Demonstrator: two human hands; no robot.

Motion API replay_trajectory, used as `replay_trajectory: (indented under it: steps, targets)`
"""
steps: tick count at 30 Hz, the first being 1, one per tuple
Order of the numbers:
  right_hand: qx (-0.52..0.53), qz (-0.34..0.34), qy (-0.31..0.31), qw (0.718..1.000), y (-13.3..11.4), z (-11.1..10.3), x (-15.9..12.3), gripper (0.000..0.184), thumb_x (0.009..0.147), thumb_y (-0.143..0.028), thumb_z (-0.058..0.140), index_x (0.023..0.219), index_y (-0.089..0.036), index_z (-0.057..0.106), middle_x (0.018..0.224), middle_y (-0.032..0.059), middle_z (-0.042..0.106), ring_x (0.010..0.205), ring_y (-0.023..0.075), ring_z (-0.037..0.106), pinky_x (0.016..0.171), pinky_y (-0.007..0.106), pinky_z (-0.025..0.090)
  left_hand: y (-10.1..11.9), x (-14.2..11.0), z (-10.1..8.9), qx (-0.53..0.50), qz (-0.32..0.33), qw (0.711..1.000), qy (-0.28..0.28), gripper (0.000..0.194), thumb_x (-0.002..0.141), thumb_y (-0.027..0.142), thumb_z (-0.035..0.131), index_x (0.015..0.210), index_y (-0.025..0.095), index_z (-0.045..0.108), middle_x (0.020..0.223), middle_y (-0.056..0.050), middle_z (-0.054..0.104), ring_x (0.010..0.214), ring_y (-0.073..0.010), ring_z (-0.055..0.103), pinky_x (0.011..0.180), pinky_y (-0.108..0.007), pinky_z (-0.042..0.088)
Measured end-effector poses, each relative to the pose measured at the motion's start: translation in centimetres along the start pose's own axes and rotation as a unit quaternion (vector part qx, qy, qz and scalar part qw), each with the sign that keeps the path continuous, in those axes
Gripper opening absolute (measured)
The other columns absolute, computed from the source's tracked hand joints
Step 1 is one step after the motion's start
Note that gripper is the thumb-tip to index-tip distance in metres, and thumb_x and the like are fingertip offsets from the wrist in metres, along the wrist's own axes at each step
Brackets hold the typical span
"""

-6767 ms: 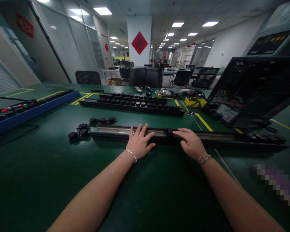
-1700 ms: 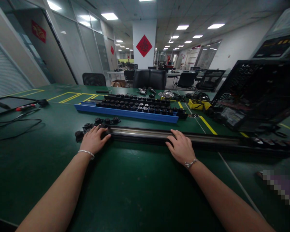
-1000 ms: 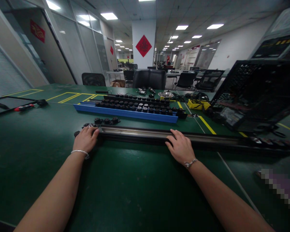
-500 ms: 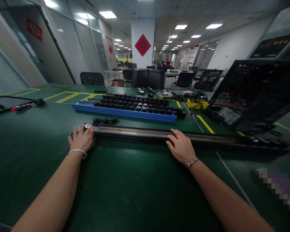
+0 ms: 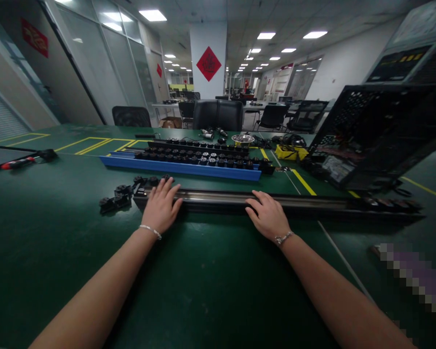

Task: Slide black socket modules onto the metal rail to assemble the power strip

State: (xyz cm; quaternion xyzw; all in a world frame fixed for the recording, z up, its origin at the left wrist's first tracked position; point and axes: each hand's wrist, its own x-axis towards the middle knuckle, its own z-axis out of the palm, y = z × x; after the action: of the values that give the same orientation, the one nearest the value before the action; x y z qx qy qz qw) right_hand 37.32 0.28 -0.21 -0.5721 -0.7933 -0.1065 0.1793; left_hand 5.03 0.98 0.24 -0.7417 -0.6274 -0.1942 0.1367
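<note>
A long black rail [image 5: 218, 199] with a metallic channel lies across the table in front of me. My left hand [image 5: 161, 206] is over the rail near its left end, fingers stretched and spread, palm down. Whatever is beneath the palm is hidden. My right hand [image 5: 269, 214] rests at the rail's middle, its fingers over the channel and its thumb by the near edge, gripping it. Several small black socket modules [image 5: 121, 190] lie loose beside the left end. More black modules [image 5: 392, 204] sit in the rail's right end.
Behind the rail lies a blue rail [image 5: 181, 167], with black rails full of modules beyond. A metal bowl [image 5: 243, 139] and yellow box [image 5: 291, 152] stand farther back. At right is a large open black case [image 5: 381, 131]. A red-handled tool [image 5: 20, 162] lies far left.
The blue rail has moved from the left side to behind my rail. My left hand went to the left end, by a pale-topped module, and has now moved right along the rail. The right hand stays.
</note>
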Motion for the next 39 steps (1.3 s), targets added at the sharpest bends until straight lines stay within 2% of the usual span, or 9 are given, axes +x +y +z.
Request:
replay_trajectory:
  steps: [3,6,9,11,13,17,21,27,39]
  targets:
    - [-0.004,-0.023,0.014,1.000,0.8,-0.4,0.2,0.038,0.092,-0.040,0.033,0.112,-0.026,0.062,0.130,0.0053,0.055,0.120,0.0216,0.045,0.096,0.038,0.037,3.2,0.8,0.7,-0.019,0.024,0.998,-0.053,0.051,0.091,0.043,0.031,0.137,0.024,0.040,0.150,-0.006,0.032,0.139,-0.0243,0.023,0.111,-0.047,0.024]
    - [-0.025,0.005,0.065,0.998,3.5,-1.3,0.4,0.035,0.091,-0.038,0.035,0.109,-0.027,0.063,0.118,0.0029,0.063,0.113,0.0169,0.050,0.097,0.032,0.034,5.1,1.2,1.0,-0.022,-0.009,0.997,-0.073,0.051,0.091,0.048,0.028,0.135,0.027,0.044,0.145,-0.006,0.041,0.135,-0.0270,0.032,0.108,-0.053,0.023]
    - [-0.057,0.133,0.151,0.978,8.8,-2.0,-0.4,0.045,0.090,-0.034,0.032,0.121,-0.011,0.055,0.131,0.0203,0.049,0.123,0.0294,0.037,0.097,0.045,0.029,5.4,1.2,1.1,-0.023,-0.012,0.998,-0.060,0.052,0.091,0.050,0.026,0.133,0.027,0.046,0.143,-0.006,0.043,0.134,-0.0267,0.034,0.108,-0.051,0.025]
    - [-0.103,0.271,0.232,0.929,13.2,-1.9,-1.6,0.051,0.085,-0.035,0.039,0.128,-0.008,0.050,0.139,0.0253,0.035,0.128,0.0368,0.025,0.092,0.051,0.026,5.2,1.0,1.1,-0.023,-0.004,0.999,-0.047,0.052,0.091,0.050,0.026,0.133,0.026,0.047,0.142,-0.005,0.044,0.133,-0.0253,0.035,0.108,-0.048,0.025]
    - [-0.124,0.377,0.248,0.884,17.5,-1.3,-3.2,0.060,0.078,-0.035,0.049,0.131,-0.007,0.046,0.139,0.0290,0.032,0.125,0.0391,0.027,0.085,0.052,0.028,5.0,0.9,1.2,-0.025,-0.004,0.999,-0.037,0.052,0.091,0.049,0.026,0.133,0.026,0.047,0.142,-0.005,0.045,0.133,-0.0248,0.035,0.108,-0.046,0.025]
    - [-0.097,0.441,0.251,0.856,22.8,0.7,-5.3,0.063,0.074,-0.035,0.051,0.128,-0.002,0.048,0.124,0.0331,0.044,0.112,0.0376,0.039,0.076,0.050,0.030,5.0,0.8,1.3,-0.026,-0.011,0.999,-0.033,0.051,0.091,0.049,0.027,0.132,0.027,0.047,0.141,-0.004,0.046,0.133,-0.0250,0.035,0.108,-0.046,0.023]
    - [-0.115,0.442,0.271,0.847,23.2,1.4,-5.4,0.056,0.074,-0.033,0.051,0.124,-0.007,0.053,0.119,0.0287,0.049,0.109,0.0358,0.043,0.077,0.048,0.030,5.1,0.8,1.5,-0.019,-0.011,0.999,-0.031,0.051,0.091,0.050,0.027,0.133,0.028,0.047,0.141,-0.003,0.046,0.132,-0.0239,0.036,0.108,-0.045,0.023]
    - [-0.095,0.448,0.300,0.837,22.2,0.7,-5.1,0.066,0.070,-0.031,0.057,0.129,-0.005,0.047,0.115,0.0300,0.053,0.105,0.0363,0.046,0.074,0.048,0.031,4.9,0.8,1.7,-0.016,-0.008,0.999,-0.026,0.052,0.091,0.051,0.025,0.132,0.027,0.048,0.141,-0.004,0.047,0.132,-0.0240,0.036,0.108,-0.045,0.024]
    - [-0.101,0.470,0.310,0.820,21.6,-0.1,-4.6,0.046,0.066,-0.021,0.048,0.106,-0.014,0.070,0.092,0.0219,0.063,0.090,0.0331,0.051,0.073,0.049,0.028,5.0,0.8,1.5,-0.023,-0.012,0.999,-0.031,0.052,0.091,0.050,0.025,0.131,0.027,0.048,0.141,-0.004,0.046,0.132,-0.0239,0.036,0.108,-0.045,0.023]
